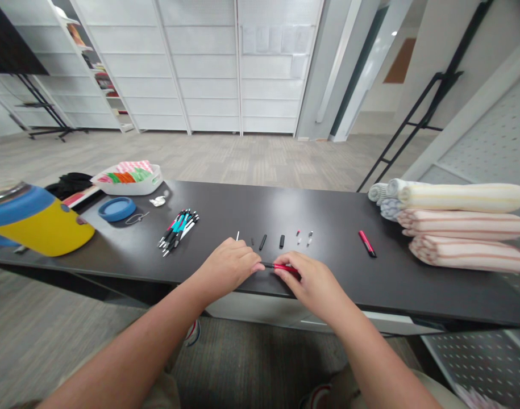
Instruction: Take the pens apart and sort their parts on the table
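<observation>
My left hand (232, 262) is closed in a pinch on the black end of a red and black pen (286, 267). The red barrel of that pen lies in my closed right hand (315, 281), just above the table's front edge. A thin white stick (237, 235) shows just beyond my left knuckles; whether that hand holds it I cannot tell. Beyond my hands several small parts lie in a loose row: a black tube (263, 242), a short black cap (282, 242), a tiny red piece (298, 233) and a small clear piece (310, 241).
On the dark table (251, 199), a bundle of pens (178, 232) lies left and a red and black pen (366, 243) right. Rolled towels (464, 221) are stacked far right. A yellow-blue container (50, 224), blue lid (117, 209) and white basket (146, 184) stand left.
</observation>
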A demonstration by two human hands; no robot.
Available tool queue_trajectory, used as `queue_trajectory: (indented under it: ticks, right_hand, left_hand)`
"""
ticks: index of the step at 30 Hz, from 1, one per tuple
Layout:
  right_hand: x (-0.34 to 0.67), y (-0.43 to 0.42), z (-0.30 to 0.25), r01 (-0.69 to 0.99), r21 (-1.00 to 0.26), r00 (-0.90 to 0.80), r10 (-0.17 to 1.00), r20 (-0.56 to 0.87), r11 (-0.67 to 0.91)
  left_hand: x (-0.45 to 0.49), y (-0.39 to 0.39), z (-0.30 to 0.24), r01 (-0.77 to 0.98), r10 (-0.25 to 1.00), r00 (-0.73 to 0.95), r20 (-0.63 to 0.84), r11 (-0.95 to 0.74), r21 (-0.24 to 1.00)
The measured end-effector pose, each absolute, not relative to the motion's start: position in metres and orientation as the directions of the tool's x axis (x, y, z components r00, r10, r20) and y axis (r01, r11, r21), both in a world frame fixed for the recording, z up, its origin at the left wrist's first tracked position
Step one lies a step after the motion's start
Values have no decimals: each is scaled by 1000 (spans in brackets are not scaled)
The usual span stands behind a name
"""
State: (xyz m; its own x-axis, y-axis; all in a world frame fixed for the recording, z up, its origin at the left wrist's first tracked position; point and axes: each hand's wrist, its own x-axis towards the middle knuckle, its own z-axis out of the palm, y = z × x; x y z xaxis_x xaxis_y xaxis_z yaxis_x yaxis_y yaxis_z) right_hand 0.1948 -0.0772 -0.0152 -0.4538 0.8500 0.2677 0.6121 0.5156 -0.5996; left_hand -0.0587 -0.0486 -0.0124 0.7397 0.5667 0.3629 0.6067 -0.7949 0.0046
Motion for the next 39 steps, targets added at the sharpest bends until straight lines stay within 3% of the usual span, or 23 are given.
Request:
queue_trajectory:
  ticks: [8, 14, 22, 29, 39]
  right_hand:
    - [194, -77, -16, 644, -507, -499, 817, 288, 573]
    - [193, -75, -15, 596, -527, -497, 794, 349, 605]
    - [196, -75, -21, 667, -566, -391, 874, 288, 485]
    - [196, -77, -17, 686, -485, -447, 840, 307, 542]
    - [194, -78, -17, 768, -416, -393, 871, 294, 487]
  left_hand:
    - [-58, -50, -11, 604, 553, 739, 385, -797, -15]
    - [-58, -50, -11, 598, 547, 748, 376, -801, -23]
    - [-59, -47, -15, 643, 601, 695, 395, -765, 32]
    - [-68, -44, -11, 669, 645, 667, 372, -739, 82]
    - [-101, -39, -5, 725, 702, 602, 380, -680, 109]
